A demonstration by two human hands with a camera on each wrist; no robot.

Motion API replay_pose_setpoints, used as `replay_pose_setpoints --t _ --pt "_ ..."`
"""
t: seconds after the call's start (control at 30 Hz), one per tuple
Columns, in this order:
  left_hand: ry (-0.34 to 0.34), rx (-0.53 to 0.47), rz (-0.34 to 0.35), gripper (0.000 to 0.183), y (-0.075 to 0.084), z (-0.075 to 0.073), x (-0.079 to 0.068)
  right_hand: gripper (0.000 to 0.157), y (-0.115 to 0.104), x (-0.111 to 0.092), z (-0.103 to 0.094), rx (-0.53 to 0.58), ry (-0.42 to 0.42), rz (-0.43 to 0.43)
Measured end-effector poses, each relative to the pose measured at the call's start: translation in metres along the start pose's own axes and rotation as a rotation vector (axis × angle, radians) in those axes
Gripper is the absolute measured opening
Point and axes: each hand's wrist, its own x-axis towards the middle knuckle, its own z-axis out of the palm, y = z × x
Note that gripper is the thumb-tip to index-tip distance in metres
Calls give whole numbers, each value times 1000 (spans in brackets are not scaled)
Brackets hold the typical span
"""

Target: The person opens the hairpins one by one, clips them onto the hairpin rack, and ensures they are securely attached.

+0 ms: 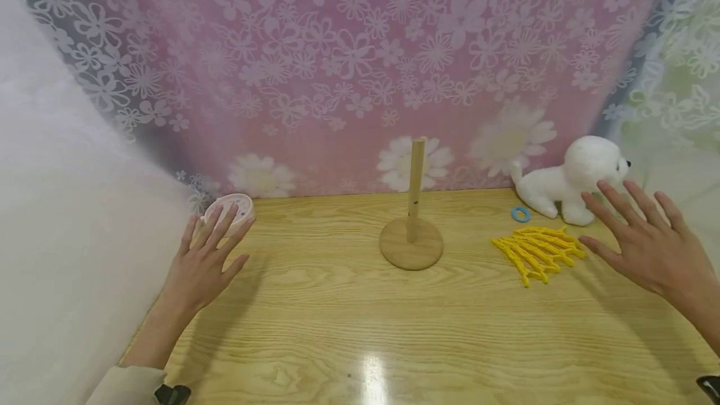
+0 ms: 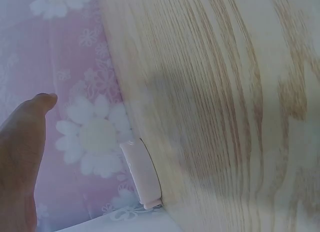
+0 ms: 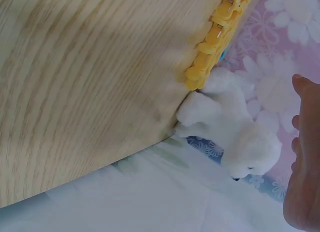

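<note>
My left hand [image 1: 197, 267] hovers over the left side of the table with its fingers spread, holding nothing. Its fingertips overlap a round pink dish-like item [image 1: 244, 206] with a speckled face in the head view. On the right, my other hand [image 1: 655, 249] is also held up, fingers straight and apart. Beside its thumb lies a row of slim yellow plastic pieces [image 1: 537, 252] with forked ends. A white plush dog [image 1: 542, 187] sits behind them, next to a small blue ring [image 1: 520, 214]. Between the hands stands a wooden post [image 1: 415, 186] on a round base [image 1: 424, 255].
A wood-grain table [image 1: 315, 317] runs under everything. Pink flowered cloth [image 1: 337, 80] hangs along its back edge. White cloth [image 1: 73, 205] closes off the left side, and pale green flowered cloth [image 1: 686, 80] the right.
</note>
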Motion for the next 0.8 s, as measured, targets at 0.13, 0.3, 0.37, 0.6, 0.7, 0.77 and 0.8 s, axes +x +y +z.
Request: replay_pose_setpoints --t 0.13,0.3,0.37,0.6,0.7,0.77,0.8 --pt "-25 -18 -29 66 -6 4 -4 78 1 1 1 14 -26 -10" --pt "-126 -88 -119 63 -15 11 -2 79 7 -1 6 22 -52 7" --pt "-169 -138 -147 64 -16 14 3 82 9 -7 3 40 -206 70" --pt "-221 -480 -251 69 -7 47 39 84 4 -24 -6 199 -732 393" --pt "-281 -673 -320 73 -3 63 59 84 -6 -29 -2 310 -721 460" --pt "-337 -779 -376 76 2 71 68 82 -16 -32 0 411 -699 490" --pt "-364 -821 -403 77 4 74 72 82 -21 -32 2 457 -694 499"
